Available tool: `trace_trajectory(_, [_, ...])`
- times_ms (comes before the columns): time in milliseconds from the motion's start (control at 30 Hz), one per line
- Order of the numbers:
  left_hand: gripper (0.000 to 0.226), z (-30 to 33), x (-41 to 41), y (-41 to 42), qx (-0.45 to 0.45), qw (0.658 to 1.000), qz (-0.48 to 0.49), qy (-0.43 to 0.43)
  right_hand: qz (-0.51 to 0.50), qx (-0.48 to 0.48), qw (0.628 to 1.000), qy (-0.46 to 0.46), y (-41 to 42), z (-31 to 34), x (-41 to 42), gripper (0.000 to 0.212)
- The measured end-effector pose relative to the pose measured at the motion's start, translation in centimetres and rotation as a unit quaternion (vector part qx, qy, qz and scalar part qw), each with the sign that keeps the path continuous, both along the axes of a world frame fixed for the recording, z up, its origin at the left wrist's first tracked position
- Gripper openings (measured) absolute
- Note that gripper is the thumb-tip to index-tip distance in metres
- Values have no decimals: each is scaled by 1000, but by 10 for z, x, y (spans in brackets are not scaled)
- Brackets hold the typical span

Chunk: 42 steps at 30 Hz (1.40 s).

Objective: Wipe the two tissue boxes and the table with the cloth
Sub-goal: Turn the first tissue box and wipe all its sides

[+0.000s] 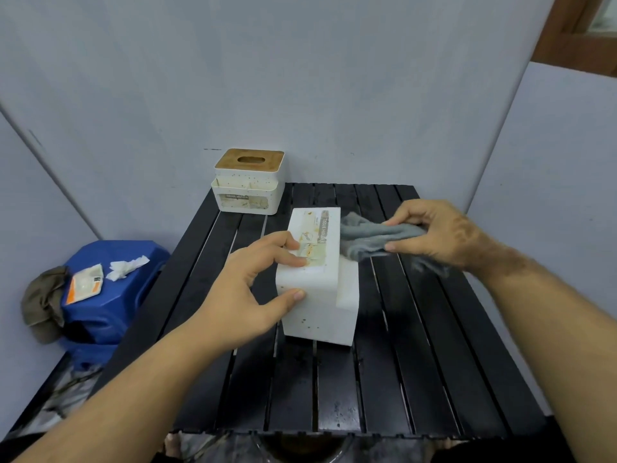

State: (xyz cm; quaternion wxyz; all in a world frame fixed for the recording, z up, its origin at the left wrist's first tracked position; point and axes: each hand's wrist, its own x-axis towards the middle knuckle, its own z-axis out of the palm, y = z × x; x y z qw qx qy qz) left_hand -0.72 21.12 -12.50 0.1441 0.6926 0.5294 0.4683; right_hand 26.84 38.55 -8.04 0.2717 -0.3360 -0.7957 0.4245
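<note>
**Box on its side, cloth at its right face**

Stool [113,289], blue, stands well left of the left hand, off the table, carrying a packet [83,287] and crumpled tissue [128,267]; a brown rag [43,302] hangs at its left side.

Left hand [248,290] grips the near box [317,282]: fingers across the labelled upper face, thumb on the near end wall. This white box lies tipped on its side, long axis running away from the person and leaning slightly right. Its label reads "TISSUE HOLDER", the letters running along that axis.

Beyond the left hand, at the table's [417,379] far left corner, the far box [248,182] stands upright, wooden lid with an oval slot on top, label facing the person; its print is too small to read surely.

Right hand [434,233] is closed on a bunched grey cloth [374,238], which touches the near box's right face at the far end.

Black slats run front to back. Bare room lies under and right of the right hand, and across the whole near half.
</note>
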Motion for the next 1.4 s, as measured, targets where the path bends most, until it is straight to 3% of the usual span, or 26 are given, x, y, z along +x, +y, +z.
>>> trace_trajectory(200, [38,-1,-1,-1,-12,1000,5,-9,-42,11,996,78,-2,21,38,24])
trace_trajectory(467, [31,0,1,1,7,999,-32,-21,70,18,997,12,-55,10,-4,22])
trace_trajectory(633, [28,0,2,1,13,999,-41,-31,-34,34,995,82,-84,-11,-29,17])
trace_trajectory(867, [30,2,1,1,12,999,-43,-19,-118,76,985,98,-83,-12,-21,17])
trace_trajectory(1033, [30,3,1,0,4,999,-39,-21,-10,24,998,59,-93,-10,-15,31])
trace_trajectory(1167, [30,3,2,0,-3,999,-45,-29,5,-13,998,69,-90,-10,-15,47])
trace_trajectory(1267, [30,2,1,0,-3,998,-45,-31,-24,21,997,70,-95,-13,-20,47])
trace_trajectory(1400, [30,1,1,1,-8,998,-46,-34,-134,87,984,83,-102,-24,-35,40])
